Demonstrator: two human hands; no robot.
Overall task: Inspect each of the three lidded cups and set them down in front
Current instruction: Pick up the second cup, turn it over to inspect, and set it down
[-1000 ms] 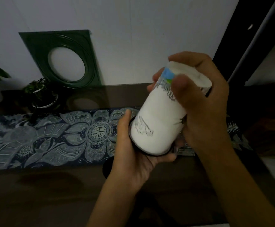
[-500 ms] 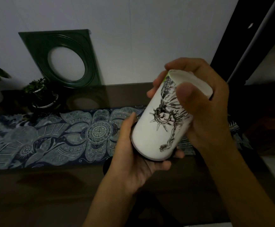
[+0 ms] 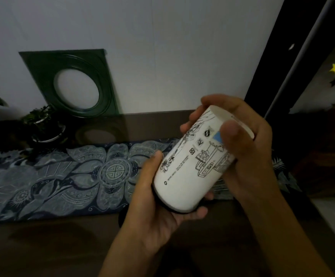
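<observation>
— Item: wall (image 3: 162, 47). How is it recorded?
— Plain, pale, dimly lit. A green square frame (image 3: 42, 72) with a round opening is leaned against it.

— Item: table (image 3: 42, 246)?
— Dark and glossy; a blue patterned runner (image 3: 52, 176) is laid across it, with potted plants (image 3: 42, 124) set at the left.

— Right side?
— A black door frame (image 3: 266, 66) is noted.

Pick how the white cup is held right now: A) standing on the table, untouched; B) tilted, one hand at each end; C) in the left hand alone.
B: the cup lies tilted between the left hand at its dark lidded end and the right hand at its other end.
</observation>
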